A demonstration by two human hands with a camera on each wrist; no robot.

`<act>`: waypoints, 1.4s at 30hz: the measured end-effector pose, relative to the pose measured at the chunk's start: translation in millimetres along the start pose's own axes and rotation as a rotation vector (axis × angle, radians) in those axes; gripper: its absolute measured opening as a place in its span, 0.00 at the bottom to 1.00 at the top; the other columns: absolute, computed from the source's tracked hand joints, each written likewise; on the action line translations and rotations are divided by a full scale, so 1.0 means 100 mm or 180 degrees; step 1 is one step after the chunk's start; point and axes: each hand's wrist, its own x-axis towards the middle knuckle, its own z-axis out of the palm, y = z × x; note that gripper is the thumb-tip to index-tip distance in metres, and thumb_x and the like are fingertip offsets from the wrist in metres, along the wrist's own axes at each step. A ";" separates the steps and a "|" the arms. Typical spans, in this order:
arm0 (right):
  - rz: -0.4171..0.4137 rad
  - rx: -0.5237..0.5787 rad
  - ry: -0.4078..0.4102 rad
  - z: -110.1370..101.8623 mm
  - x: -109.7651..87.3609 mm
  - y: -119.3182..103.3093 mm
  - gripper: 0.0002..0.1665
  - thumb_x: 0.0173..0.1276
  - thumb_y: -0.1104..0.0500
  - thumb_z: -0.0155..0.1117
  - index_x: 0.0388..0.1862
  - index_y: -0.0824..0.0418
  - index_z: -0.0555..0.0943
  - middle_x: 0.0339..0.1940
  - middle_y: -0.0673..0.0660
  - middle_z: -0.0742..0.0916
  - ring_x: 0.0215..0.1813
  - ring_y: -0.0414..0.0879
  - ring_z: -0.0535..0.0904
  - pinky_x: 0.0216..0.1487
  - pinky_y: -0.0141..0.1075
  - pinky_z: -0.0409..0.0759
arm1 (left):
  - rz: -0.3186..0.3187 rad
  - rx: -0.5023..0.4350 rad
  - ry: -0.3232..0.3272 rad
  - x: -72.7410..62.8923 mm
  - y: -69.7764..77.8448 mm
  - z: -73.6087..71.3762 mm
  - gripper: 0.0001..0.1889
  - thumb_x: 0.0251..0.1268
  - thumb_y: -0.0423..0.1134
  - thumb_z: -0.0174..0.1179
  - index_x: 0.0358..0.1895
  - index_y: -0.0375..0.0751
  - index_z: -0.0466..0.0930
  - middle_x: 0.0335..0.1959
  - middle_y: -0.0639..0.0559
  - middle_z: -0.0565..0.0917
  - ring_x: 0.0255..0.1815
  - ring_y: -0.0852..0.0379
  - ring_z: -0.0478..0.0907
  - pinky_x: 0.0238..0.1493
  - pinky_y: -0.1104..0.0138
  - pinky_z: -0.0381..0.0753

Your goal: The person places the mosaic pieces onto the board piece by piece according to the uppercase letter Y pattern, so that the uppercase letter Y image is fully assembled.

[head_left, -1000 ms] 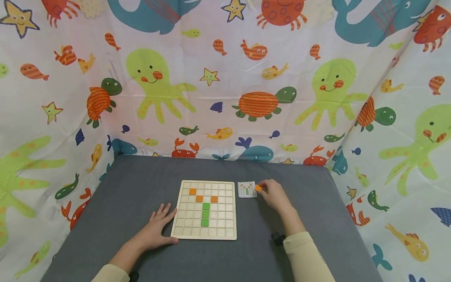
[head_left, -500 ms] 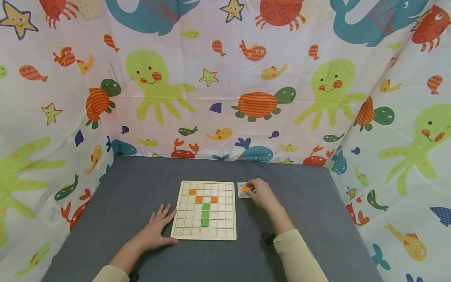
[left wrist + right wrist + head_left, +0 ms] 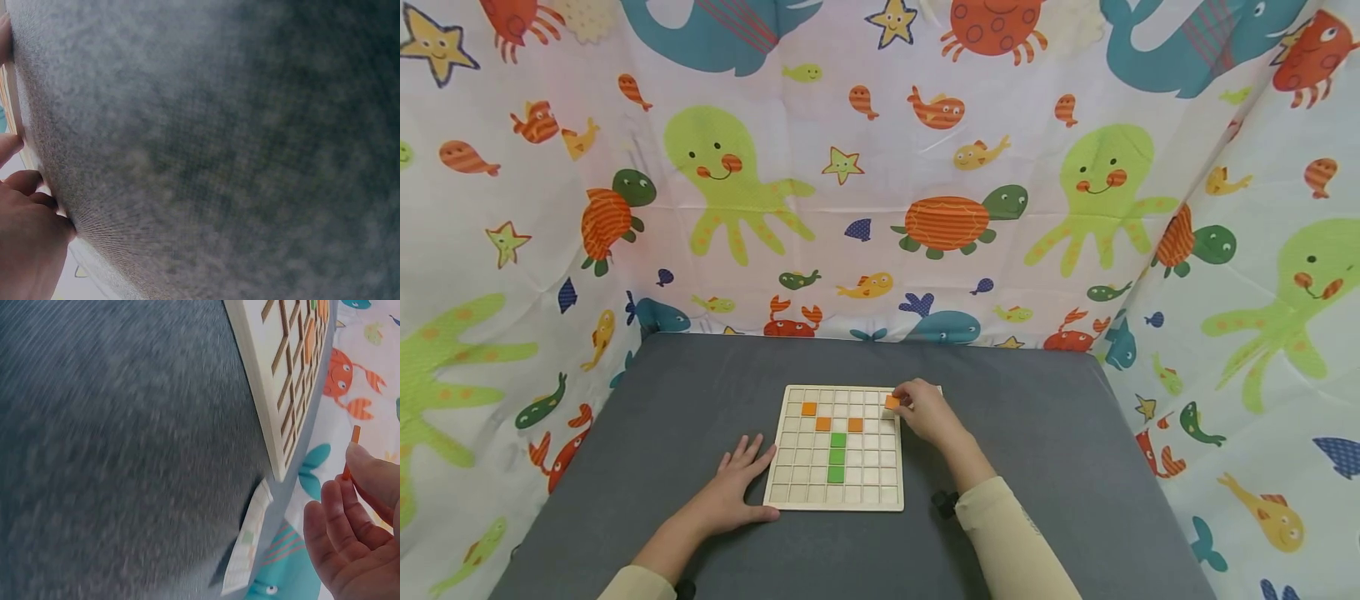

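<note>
A square wooden grid board (image 3: pixel 873 483) lies on the table. Three green tiles (image 3: pixel 837 457) form a column in its grid, and three orange tiles (image 3: pixel 823 424) sit higher up. My left hand (image 3: pixel 730 493) rests at the board's left side, fingers spread, with thumb and forefinger at its edge. Between thumb and fingers my right hand (image 3: pixel 929 415) pinches another orange tile (image 3: pixel 891 402), over the board's upper right corner. In the right wrist view that tile (image 3: pixel 355 435) is edge-on and raised clear of the board.
A small pattern card (image 3: pixel 245 544) lies to the right of the board; my right hand covers most of it in the head view. Grey cloth (image 3: pixel 1037 433) covers the table. A curtain with sea animals (image 3: pixel 880 167) stands behind and at both sides.
My right hand has moved left with the orange tile, from beside the card, across it, to the board's upper right corner. My left hand stays where it was.
</note>
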 end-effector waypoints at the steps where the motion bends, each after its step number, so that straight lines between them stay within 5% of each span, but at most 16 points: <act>1: -0.0023 0.0011 -0.0006 0.02 0.01 -0.01 0.12 0.70 0.61 0.68 0.51 0.61 0.85 0.48 0.57 0.84 0.46 0.48 0.82 0.53 0.46 0.83 | -0.0006 0.0007 -0.0004 0.00 0.00 0.00 0.60 0.44 0.66 0.75 0.80 0.43 0.57 0.82 0.35 0.49 0.83 0.32 0.36 0.77 0.34 0.40; 5: -0.0035 -0.0056 -0.0032 0.08 0.04 -0.05 0.12 0.71 0.61 0.68 0.51 0.61 0.85 0.46 0.56 0.84 0.45 0.47 0.80 0.47 0.42 0.83 | -0.0019 0.0005 -0.0026 0.02 -0.02 0.00 0.61 0.44 0.67 0.75 0.80 0.44 0.57 0.82 0.36 0.49 0.83 0.32 0.36 0.77 0.34 0.39; 14: 0.0032 -0.0397 -0.0110 0.25 0.14 -0.17 0.12 0.71 0.58 0.68 0.52 0.58 0.87 0.50 0.55 0.85 0.50 0.50 0.84 0.52 0.46 0.84 | 0.0003 -0.0019 -0.0029 0.02 -0.04 0.00 0.60 0.45 0.67 0.75 0.80 0.45 0.57 0.82 0.35 0.49 0.83 0.32 0.36 0.77 0.34 0.39; 28: 0.0100 -0.0446 -0.0156 0.34 0.21 -0.16 0.12 0.67 0.59 0.72 0.49 0.58 0.87 0.47 0.55 0.85 0.49 0.51 0.83 0.51 0.47 0.83 | 0.0015 -0.0031 -0.0063 0.01 -0.01 -0.01 0.60 0.46 0.66 0.74 0.80 0.44 0.56 0.82 0.35 0.48 0.83 0.32 0.35 0.76 0.33 0.38; 36: 0.0172 -0.0499 -0.0160 0.40 0.23 -0.13 0.13 0.66 0.56 0.73 0.49 0.53 0.87 0.43 0.51 0.84 0.41 0.46 0.80 0.40 0.43 0.82 | -0.0005 -0.0011 -0.0083 0.02 -0.02 0.00 0.60 0.46 0.67 0.74 0.80 0.44 0.56 0.83 0.35 0.48 0.83 0.32 0.35 0.77 0.33 0.38; 42: 0.0134 -0.0463 -0.0178 0.39 0.24 -0.14 0.13 0.67 0.57 0.73 0.50 0.54 0.88 0.46 0.52 0.85 0.45 0.49 0.83 0.42 0.45 0.84 | -0.0042 -0.0012 -0.0078 0.02 -0.02 0.00 0.60 0.45 0.66 0.75 0.80 0.44 0.57 0.83 0.36 0.48 0.83 0.33 0.35 0.77 0.34 0.38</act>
